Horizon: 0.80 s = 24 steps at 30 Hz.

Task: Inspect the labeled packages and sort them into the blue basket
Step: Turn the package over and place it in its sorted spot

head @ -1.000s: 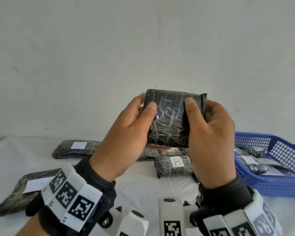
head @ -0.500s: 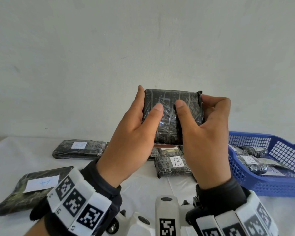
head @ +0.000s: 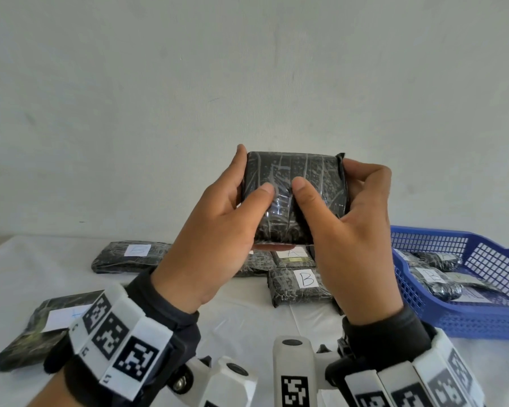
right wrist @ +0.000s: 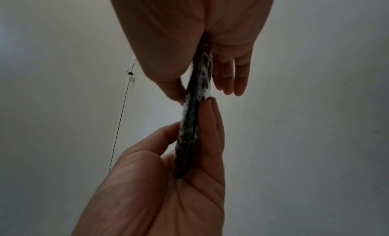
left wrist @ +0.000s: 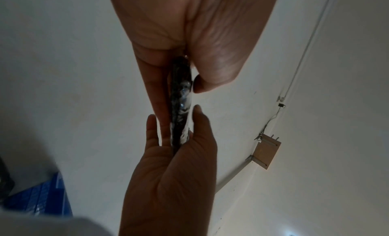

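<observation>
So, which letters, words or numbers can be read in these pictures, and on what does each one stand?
"B": white label on the package lying on the table below the hands.
"A": faint, probably, on the label of the package just behind it.
Too blurred to read: labels on the far left package, the near left package, and the packages in the blue basket.
None shows on the held package.
The wrist-band squares are patterns, not text.

Dark sleeves (head: 171, 315) at both wrists, white wristbands (head: 121, 345) printed with black square-code markers, white camera housings (head: 291, 374) beneath
</observation>
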Each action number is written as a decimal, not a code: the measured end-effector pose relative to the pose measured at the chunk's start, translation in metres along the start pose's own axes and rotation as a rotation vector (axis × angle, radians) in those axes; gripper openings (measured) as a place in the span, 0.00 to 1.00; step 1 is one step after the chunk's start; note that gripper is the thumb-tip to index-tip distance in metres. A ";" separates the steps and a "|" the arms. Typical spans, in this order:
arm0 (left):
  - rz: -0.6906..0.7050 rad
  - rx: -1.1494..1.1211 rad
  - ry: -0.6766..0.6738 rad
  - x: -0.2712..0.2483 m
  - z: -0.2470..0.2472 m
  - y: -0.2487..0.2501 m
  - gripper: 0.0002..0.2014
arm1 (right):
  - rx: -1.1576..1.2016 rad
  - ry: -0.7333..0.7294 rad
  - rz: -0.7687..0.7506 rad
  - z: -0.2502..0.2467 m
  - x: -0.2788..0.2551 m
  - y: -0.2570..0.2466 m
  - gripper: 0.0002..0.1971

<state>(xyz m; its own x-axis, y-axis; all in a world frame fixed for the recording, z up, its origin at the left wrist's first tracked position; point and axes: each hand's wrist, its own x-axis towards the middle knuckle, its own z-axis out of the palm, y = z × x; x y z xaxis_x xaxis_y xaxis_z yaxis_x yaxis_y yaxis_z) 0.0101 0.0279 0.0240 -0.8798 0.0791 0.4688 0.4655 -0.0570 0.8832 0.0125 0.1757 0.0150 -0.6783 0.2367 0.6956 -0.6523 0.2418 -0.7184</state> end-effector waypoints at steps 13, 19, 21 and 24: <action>-0.033 -0.142 0.008 0.000 -0.003 -0.002 0.32 | 0.117 -0.030 0.060 -0.002 0.005 0.006 0.18; 0.003 -0.086 0.025 0.000 -0.001 0.001 0.38 | 0.044 -0.035 -0.016 -0.002 0.002 0.003 0.23; 0.011 -0.092 0.005 -0.001 -0.002 0.001 0.38 | 0.044 -0.036 -0.032 -0.002 0.002 0.002 0.24; 0.007 -0.114 -0.025 -0.001 -0.002 0.002 0.38 | 0.026 -0.061 -0.046 -0.004 0.001 0.002 0.27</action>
<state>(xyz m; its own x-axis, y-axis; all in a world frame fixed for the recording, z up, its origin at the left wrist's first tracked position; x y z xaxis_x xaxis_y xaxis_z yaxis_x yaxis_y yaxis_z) 0.0118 0.0260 0.0250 -0.8734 0.1028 0.4760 0.4560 -0.1702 0.8736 0.0114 0.1799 0.0145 -0.6663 0.1681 0.7265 -0.6911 0.2268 -0.6863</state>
